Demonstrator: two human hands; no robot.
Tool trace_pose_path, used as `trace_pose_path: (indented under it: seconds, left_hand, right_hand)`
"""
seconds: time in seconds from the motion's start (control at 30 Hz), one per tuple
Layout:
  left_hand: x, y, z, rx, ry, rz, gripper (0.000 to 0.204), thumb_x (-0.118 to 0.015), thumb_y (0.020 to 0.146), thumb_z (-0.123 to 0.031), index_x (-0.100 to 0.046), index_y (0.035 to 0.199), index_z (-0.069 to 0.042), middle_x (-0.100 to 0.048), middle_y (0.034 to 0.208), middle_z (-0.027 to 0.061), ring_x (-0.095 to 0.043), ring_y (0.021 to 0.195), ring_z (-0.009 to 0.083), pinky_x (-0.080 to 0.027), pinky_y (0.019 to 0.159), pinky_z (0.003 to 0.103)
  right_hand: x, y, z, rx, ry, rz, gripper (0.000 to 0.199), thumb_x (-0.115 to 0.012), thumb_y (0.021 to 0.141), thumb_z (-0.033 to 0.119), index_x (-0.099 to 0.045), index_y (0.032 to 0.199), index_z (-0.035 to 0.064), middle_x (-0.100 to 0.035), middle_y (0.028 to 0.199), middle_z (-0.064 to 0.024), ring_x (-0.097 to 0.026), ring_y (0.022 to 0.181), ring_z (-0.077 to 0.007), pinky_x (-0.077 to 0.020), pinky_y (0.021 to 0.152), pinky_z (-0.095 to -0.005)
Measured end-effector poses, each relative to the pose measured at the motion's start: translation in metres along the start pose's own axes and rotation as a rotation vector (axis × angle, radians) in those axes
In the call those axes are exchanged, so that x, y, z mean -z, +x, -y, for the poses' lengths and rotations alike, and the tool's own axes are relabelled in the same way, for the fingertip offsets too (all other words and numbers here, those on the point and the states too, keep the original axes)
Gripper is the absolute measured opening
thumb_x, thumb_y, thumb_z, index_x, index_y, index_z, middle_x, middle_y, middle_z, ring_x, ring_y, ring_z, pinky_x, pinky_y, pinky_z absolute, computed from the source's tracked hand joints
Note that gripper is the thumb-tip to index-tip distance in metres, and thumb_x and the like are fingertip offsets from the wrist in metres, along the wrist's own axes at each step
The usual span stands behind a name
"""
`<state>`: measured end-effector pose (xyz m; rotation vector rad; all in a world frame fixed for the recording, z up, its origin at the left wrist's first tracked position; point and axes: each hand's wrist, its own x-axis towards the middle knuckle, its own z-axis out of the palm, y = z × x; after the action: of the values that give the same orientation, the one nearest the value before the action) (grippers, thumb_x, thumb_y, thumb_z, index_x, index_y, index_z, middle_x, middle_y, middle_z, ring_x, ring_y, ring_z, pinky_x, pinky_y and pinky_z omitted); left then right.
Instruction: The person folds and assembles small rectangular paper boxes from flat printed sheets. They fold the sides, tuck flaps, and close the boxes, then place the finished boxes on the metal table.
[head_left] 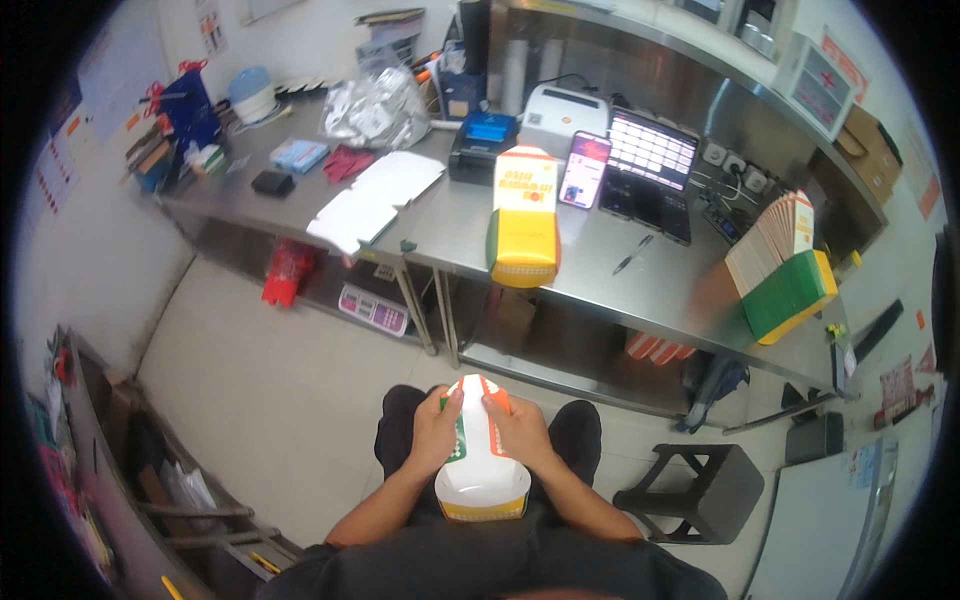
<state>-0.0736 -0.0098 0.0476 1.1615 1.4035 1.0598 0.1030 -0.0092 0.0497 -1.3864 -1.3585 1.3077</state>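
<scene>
2 hands, left hand and right hand, grip a carton before a steel table.

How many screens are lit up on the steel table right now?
2: a phone propped upright beside the yellow carton, and a tablet-like screen just right of it, both glowing. Others may be hidden behind the clutter.

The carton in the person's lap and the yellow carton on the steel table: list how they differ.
The carton in the lap is held by both hands, left hand and right hand; the yellow carton on the steel table lies untouched. The lap carton shows mostly a white face with orange and green edges; the table carton shows a yellow printed face. The lap carton sits over the knees, the other near the table's front edge. Both are cardboard food cartons.
</scene>
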Motion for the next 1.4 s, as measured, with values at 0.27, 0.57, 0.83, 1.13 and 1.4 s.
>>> trace_pose_path:
  seconds: [0.27,0.57,0.83,1.13,1.4]
  left_hand:
    - [0.013,-0.006,0.024,0.232,-0.244,0.485,0.033,-0.056,0.11,-0.014,-0.06,0.14,-0.001,-0.071,0.122,0.0043,-0.067,0.107,0.0112,-0.055,0.093,0.03]
    - [0.015,-0.012,0.022,0.082,0.23,0.415,0.037,-0.059,0.106,-0.018,-0.057,0.138,0.0,-0.074,0.113,0.0172,-0.072,0.104,0.0278,-0.057,0.092,0.042]
    - [0.013,-0.007,0.001,0.023,0.616,0.383,0.066,-0.059,0.105,-0.041,-0.044,0.149,0.007,-0.072,0.113,0.0315,-0.071,0.109,0.0469,-0.056,0.094,0.051]
    - [0.0,0.004,0.002,-0.078,0.261,0.466,0.056,-0.049,0.111,-0.041,-0.06,0.136,0.007,-0.073,0.111,0.0275,-0.072,0.103,0.041,-0.055,0.092,0.045]
    - [0.025,-0.003,0.027,0.241,-0.292,0.325,0.043,-0.052,0.11,-0.028,-0.069,0.126,0.008,-0.076,0.114,0.0136,-0.071,0.1,0.0172,-0.055,0.087,0.033]
  right_hand:
    - [0.006,-0.011,-0.021,-0.167,0.06,-0.082,0.033,-0.063,0.107,0.03,-0.076,0.102,-0.0001,-0.07,0.077,-0.0021,-0.063,0.071,-0.0089,-0.051,0.066,-0.0312]
    - [0.017,-0.021,-0.041,-0.201,0.101,0.158,0.031,-0.065,0.107,0.023,-0.072,0.119,-0.0044,-0.077,0.103,-0.0079,-0.07,0.087,-0.012,-0.0559,0.078,-0.031]
    - [0.012,-0.006,-0.046,-0.08,-0.196,-0.009,0.032,-0.059,0.108,0.027,-0.073,0.123,0.0023,-0.077,0.09,-0.0102,-0.072,0.08,-0.0197,-0.0559,0.078,-0.0357]
    - [0.006,-0.014,-0.013,0.29,-0.235,0.209,0.051,-0.064,0.101,0.014,-0.054,0.15,0.001,-0.064,0.117,-0.0189,-0.065,0.112,-0.0276,-0.0512,0.098,-0.0377]
    - [0.015,-0.014,-0.044,0.052,0.187,0.166,0.048,-0.071,0.097,0.006,-0.058,0.141,-0.0038,-0.063,0.137,-0.016,-0.064,0.12,-0.0223,-0.0526,0.101,-0.0354]
